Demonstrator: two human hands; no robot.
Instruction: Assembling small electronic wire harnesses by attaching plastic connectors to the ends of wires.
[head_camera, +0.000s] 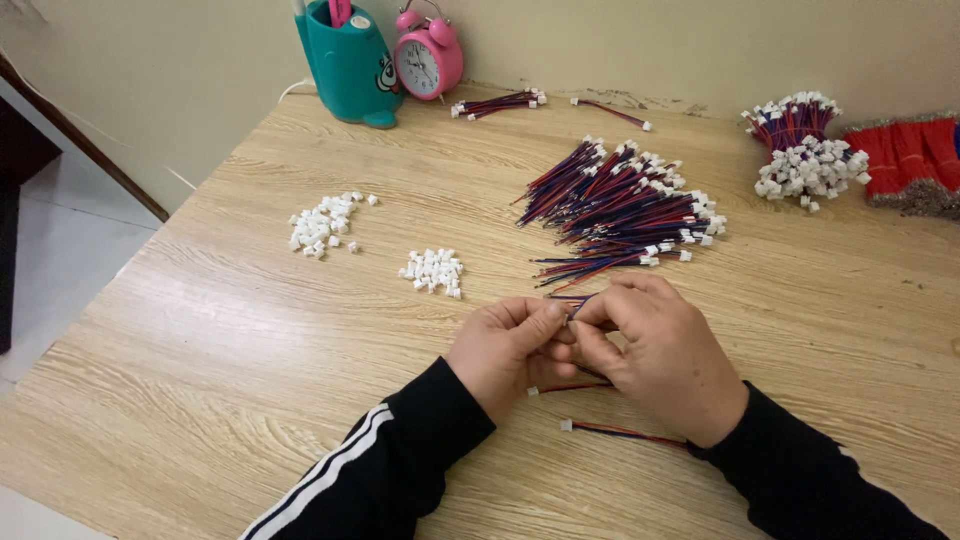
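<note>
While both hands, left hand (510, 350) and right hand (655, 355), pinch a thin wire lead (578, 302) between fingertips, fitting seems underway, calling next for a white connector (433, 270).

table (250, 380): matt wood-grain laminate | wires (615, 200): smooth plastic-coated, red and blue | connectors (433, 270): white plastic | clock (428, 58): glossy pink | holder (350, 65): glossy teal plastic | sleeves (380, 470): black cloth
</note>
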